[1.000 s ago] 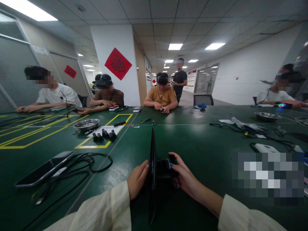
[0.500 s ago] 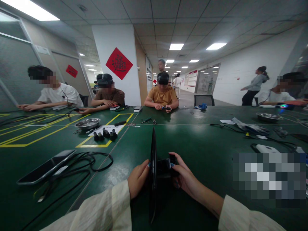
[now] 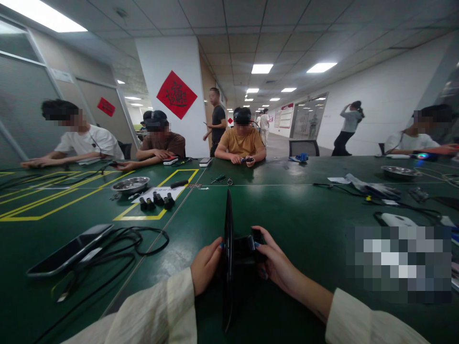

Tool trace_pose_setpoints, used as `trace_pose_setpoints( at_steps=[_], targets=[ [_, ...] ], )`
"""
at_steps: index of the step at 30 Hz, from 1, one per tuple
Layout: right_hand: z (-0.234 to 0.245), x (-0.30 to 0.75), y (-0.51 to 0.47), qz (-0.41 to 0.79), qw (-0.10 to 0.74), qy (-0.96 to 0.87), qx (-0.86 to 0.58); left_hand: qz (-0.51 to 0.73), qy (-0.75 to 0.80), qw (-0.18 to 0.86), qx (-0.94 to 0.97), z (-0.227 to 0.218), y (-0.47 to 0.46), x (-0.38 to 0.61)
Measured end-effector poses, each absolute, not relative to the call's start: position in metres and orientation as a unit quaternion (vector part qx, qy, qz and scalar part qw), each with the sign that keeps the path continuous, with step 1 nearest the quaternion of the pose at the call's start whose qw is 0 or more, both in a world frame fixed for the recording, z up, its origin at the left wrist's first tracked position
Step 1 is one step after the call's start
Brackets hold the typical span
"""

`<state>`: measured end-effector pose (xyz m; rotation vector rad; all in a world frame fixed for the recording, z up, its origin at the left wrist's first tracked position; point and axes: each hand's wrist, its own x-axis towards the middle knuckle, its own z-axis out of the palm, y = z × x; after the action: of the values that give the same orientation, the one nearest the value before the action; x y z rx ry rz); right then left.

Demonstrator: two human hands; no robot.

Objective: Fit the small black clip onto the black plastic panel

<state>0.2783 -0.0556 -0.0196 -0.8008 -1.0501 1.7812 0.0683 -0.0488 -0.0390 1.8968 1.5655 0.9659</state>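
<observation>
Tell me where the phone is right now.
Head view, lower left: the phone lies flat on the green table, against the coil of black cables, left of the left hand holding the black disc.

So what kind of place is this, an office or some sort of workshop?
Probably an assembly workroom inside an office building: a long green table with yellow marked zones, a metal bowl beside small black parts, and seated people handling small pieces. Left hand and right hand grip a black disc part.
</observation>
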Motion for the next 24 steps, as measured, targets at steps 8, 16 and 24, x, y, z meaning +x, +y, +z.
trace_pose_setpoints(
  at_steps=[8,16,24],
  targets=[
    [-0.024,0.28,-0.054,0.719,0.442,-0.431,-0.319,0.366,0.563,0.245,0.699,-0.013,-0.069,0.078],
    [-0.024,0.278,-0.054,0.715,0.447,-0.429,-0.323,0.345,0.56,0.235,0.716,-0.021,-0.057,0.074],
    [-0.021,0.278,-0.054,0.716,0.444,-0.432,-0.323,0.36,0.535,0.246,0.724,-0.008,-0.068,0.078]
  ],
)
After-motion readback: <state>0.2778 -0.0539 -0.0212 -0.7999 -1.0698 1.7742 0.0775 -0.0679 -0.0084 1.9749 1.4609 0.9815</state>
